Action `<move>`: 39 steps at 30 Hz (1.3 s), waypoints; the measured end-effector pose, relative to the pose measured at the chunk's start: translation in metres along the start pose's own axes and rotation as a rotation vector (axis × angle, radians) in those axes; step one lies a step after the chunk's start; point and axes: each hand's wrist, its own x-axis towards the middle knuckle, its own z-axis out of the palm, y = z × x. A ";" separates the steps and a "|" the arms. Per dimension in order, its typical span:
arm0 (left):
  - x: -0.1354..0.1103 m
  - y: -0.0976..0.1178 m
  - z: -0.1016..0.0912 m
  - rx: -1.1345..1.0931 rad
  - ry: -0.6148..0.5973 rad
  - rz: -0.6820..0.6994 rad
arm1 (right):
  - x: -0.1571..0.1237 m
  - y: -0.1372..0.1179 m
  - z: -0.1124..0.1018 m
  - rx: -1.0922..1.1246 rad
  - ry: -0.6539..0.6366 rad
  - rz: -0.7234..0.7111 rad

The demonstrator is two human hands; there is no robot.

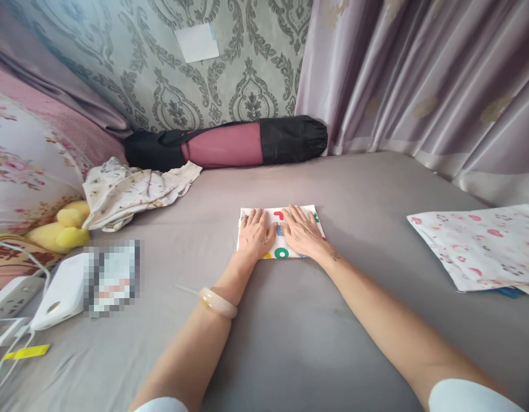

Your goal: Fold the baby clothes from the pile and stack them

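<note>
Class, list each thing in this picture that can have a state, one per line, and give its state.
Small white cloth with coloured shapes: folded flat, under both hands.
Left hand: open, palm down on it.
Right hand: open, palm down on it.
Cream patterned garment: crumpled, unfolded.
White cloth with pink print: folded, lying flat.
Pink mat in black bag: rolled up, lying against the wall.

Both hands flat on folded cloth (298, 216)
</note>
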 end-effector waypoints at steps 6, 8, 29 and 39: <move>-0.001 -0.008 0.004 0.027 -0.001 -0.100 | -0.002 0.002 -0.001 -0.024 0.014 0.097; -0.001 -0.009 0.006 0.025 -0.031 -0.108 | -0.002 0.002 0.000 -0.017 0.000 0.107; -0.001 -0.022 0.003 -0.119 -0.032 -0.222 | 0.001 0.023 -0.001 -0.011 -0.049 0.278; 0.002 -0.041 -0.019 -1.368 0.486 -0.607 | 0.002 -0.008 -0.015 -0.043 0.003 0.162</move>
